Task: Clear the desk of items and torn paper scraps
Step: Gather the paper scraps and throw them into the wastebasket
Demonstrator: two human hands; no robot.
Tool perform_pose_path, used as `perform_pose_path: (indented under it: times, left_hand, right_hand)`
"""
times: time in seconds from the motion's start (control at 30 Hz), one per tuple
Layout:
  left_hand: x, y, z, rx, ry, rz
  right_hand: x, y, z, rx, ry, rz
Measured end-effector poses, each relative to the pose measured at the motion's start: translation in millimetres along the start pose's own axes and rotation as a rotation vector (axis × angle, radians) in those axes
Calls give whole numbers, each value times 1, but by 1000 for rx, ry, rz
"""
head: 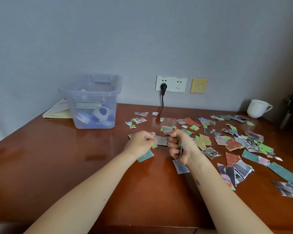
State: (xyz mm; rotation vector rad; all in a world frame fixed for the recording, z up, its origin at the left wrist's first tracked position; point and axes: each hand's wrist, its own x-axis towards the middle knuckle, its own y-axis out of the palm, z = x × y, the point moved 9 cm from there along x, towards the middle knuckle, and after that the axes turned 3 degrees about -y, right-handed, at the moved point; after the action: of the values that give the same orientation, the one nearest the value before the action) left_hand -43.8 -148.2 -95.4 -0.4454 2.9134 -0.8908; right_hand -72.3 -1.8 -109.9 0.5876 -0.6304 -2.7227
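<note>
Torn paper scraps (233,144) in green, red, teal and grey lie scattered over the right half of the reddish-brown desk (57,162). My right hand (179,146) grips a small stack of scraps upright in its curled fingers, above the desk's middle. Just to its left, my left hand (140,142) pinches a small green scrap (154,146) with curled fingers. A grey scrap (161,140) lies between the two hands, and a teal one (146,156) shows under my left wrist.
A clear plastic bin (91,102) with blue and white items inside stands at the back left, a folded yellowish paper (57,112) behind it. A white cup (258,108) sits at the back right. A black plug and cord (162,93) hang from the wall socket.
</note>
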Motion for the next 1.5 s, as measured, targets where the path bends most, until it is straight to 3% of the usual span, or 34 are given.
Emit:
perform_pose_path:
  times: [0.17, 0.33, 0.47, 0.6, 0.7, 0.8, 0.97, 1.13, 1.33, 1.5]
  left_hand:
    - [11, 7, 1, 372, -1, -23]
    - [20, 17, -1, 559, -29, 37]
    - [29, 18, 5, 503, -16, 53]
    - [31, 6, 14, 257, -87, 15]
    - [29, -1, 21, 13, -165, -2]
    - [26, -4, 20, -65, -170, -20]
    - [21, -6, 18, -118, -125, -55]
    - [7, -16, 18, -381, 19, -157]
    - [-8, -32, 24, -644, -32, -265]
    - [-37, -45, 39, -919, -203, -219]
  right_hand:
    - [7, -7, 2, -79, -1, -43]
    - [12, -6, 22, -470, -152, -82]
    - [24, 7, 37, -950, -299, -85]
    - [44, 13, 23, -1401, -273, -43]
    - [46, 22, 22, -1554, -223, -17]
    - [49, 26, 25, -1643, -169, 2]
    - [50, 26, 38, -1722, -198, -86]
    - [41, 31, 47, -1704, -346, -153]
    - [17, 49, 52, -1365, -503, -84]
    - [-17, 89, 20, -815, -392, 171]
